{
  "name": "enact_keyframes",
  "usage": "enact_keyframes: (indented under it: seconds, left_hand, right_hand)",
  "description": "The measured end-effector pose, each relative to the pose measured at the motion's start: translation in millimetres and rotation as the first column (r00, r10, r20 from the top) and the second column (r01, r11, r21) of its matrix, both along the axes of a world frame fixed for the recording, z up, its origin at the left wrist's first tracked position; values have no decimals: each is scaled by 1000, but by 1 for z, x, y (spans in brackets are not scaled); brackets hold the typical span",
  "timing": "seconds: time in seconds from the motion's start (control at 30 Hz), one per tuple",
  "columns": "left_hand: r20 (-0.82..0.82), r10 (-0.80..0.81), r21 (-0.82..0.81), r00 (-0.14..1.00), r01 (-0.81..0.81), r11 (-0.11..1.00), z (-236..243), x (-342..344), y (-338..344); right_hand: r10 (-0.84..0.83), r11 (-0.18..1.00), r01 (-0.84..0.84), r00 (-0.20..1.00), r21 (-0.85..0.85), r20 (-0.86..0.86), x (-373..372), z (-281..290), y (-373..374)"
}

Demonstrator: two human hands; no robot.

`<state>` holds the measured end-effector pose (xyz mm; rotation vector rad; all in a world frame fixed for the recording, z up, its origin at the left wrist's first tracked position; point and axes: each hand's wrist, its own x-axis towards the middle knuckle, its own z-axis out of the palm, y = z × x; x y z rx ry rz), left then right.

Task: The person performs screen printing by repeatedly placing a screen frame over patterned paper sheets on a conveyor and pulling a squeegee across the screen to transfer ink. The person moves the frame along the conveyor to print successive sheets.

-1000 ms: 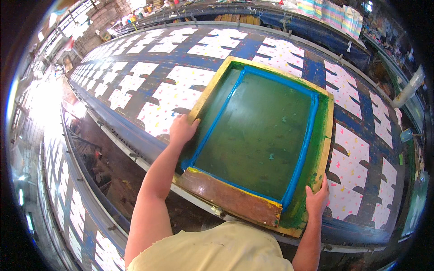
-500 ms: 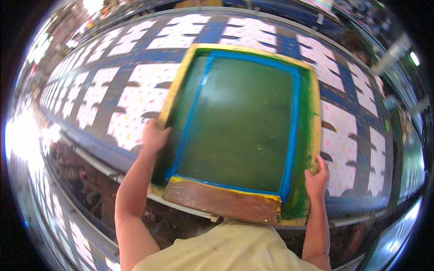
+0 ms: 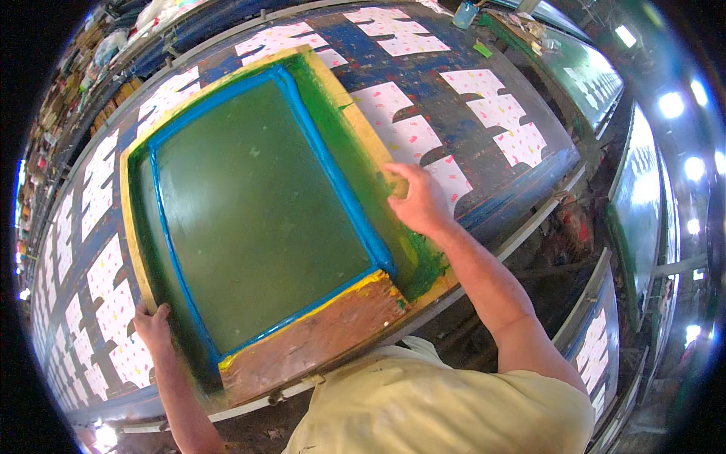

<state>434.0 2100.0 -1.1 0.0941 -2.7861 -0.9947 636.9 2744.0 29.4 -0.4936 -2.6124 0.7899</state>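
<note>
A wooden screen-printing frame (image 3: pixel 342 97) with green mesh and blue tape along its inner edges lies slanted over the printed table in front of me. My left hand (image 3: pixel 153 327) grips its left rail near the close corner, the thumb on top. On the right rail, my right hand (image 3: pixel 420 201) curls thumb and fingers about the edge; part of the fingers is hidden. Inside the frame, at the end nearest my body, rests a brown wooden squeegee (image 3: pixel 318 337) with yellow ink along its far edge.
White fabric pieces (image 3: pixel 495 113) with small coloured prints lie in rows on the long, ink-stained dark table (image 3: pixel 522 83). A rail (image 3: pixel 522 233) runs along its near edge. A blue container (image 3: pixel 464 15) stands at the far end. More sloping tables (image 3: pixel 639 204) are at right.
My view has turned to the right, so the frame now appears farther left and more slanted. Both hands still hold its side rails, and the squeegee remains at its near end.
</note>
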Motion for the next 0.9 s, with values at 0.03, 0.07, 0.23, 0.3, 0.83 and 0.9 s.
enact_keyframes:
  seconds: [0.03,0.07,0.23,0.3,0.83,0.9]
  left_hand:
    - [-30,-21,52,999,23,998,1,3,15]
    - [-17,-17,-93,1000,16,996,5,7,39]
    - [20,18,-44,1000,-17,999,-7,46,164]
    - [17,52,-59,998,-51,997,-12,61,205]
    - [74,89,9,993,-90,996,-27,116,355]
    - [39,101,-77,994,-98,992,-28,120,360]
  right_hand:
    - [-7,1000,7,999,-2,-34,4,-4,14]
    - [-26,1000,26,999,-14,-41,9,-11,40]
    - [-130,991,128,991,-41,-43,41,-33,147]
    - [-163,983,161,987,-86,-12,51,-41,186]
    - [-154,942,154,988,-297,26,89,-61,331]
    - [-151,937,162,987,-310,59,91,-61,337]
